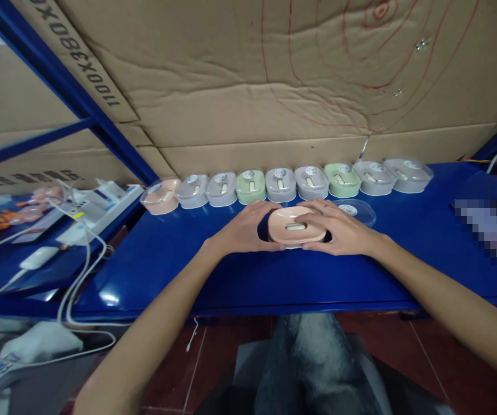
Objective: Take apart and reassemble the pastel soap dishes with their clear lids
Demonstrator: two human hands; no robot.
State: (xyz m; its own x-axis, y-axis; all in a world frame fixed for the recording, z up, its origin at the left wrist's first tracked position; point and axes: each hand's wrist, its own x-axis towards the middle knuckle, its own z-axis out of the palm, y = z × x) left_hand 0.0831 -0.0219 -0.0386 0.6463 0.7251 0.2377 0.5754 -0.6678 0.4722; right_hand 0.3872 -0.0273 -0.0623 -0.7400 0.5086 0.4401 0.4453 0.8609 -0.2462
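Observation:
A pink soap box (298,236) with rounded corners and a pale slot in its top sits low over the blue table, between both my hands. My left hand (251,230) curls around its left side, thumb at the near edge and fingers at the far edge. My right hand (339,229) wraps the right side, with a finger across the top by the slot. Just behind my right hand lies a clear lid (363,214) with a round sticker, partly hidden by that hand.
Along the back stands a row of lidded soap boxes: one pink (161,197), two green, including the left green one (251,189), and several grey (281,185). Cardboard (231,121) rises behind. A power strip (88,210) and cables are at left; a blurred-out object (494,230) lies right.

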